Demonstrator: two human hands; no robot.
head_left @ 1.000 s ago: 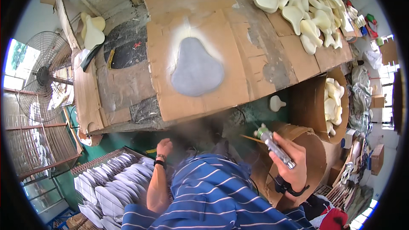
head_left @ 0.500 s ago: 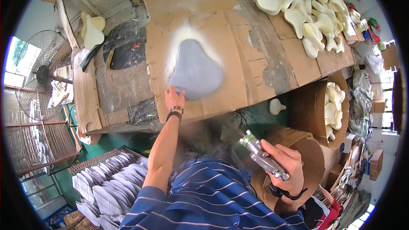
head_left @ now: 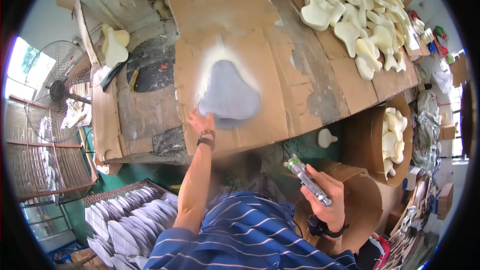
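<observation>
A smooth grey saddle pad (head_left: 231, 91), shaped like a wide bicycle seat, is on the cardboard sheet (head_left: 227, 12). Pale overspray rings its narrow far end, and a shadow shows under its near edge, which looks raised. My left hand (head_left: 201, 121) grips the pad's near left corner between thumb and fingers; the fingertips are partly hidden. Over to the right, away from the table, my right hand (head_left: 327, 197) is wrapped round a metal spray gun (head_left: 310, 182) with a green ring near its nozzle. The nozzle points up and to the left.
Cream foam saddle pads (head_left: 350, 30) lie heaped at the table's far right. Below them stand cardboard drums (head_left: 345, 145), one holding more pads. A rack of grey pads (head_left: 132, 222) is at lower left, near a large wire fan (head_left: 57, 90).
My left hand now pinches the pad's corner, and the near edge has come up off the cardboard. The right hand with the spray gun has shifted slightly left; the view has tilted a little.
</observation>
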